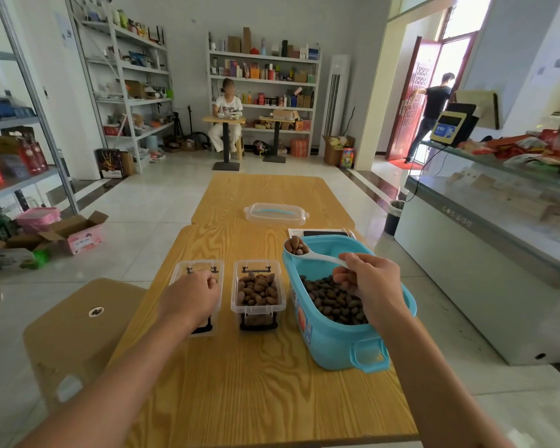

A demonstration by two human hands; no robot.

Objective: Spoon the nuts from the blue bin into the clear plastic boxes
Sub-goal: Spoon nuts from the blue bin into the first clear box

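- Right hand (366,279) pinches the handle of the white spoon (314,253); its bowl is loaded with nuts and sits over the far-left corner of the blue bin (337,344).
- Blue bin stands at the table's (256,383) right edge, long axis running near-to-far, still well stocked with nuts (333,299).
- Two clear boxes stand side by side, left of the bin, long axes also near-to-far. Middle box (258,294) is just beside the bin and roughly full.
- Left box (197,295) is at the table's left edge; no nuts visible in the exposed part. Left hand (191,295) rests on it with fingers curled at its rim, looks like steadying; firm grip or not, cannot tell.
- Key relation: spoon bowl points left toward the boxes; likely target is the left box, so the load must cross over the middle one.
- Room: open tabletop beyond the boxes; a clear lid (275,214) lies well apart, farther back.
- Risk: left hand covers much of the target opening.
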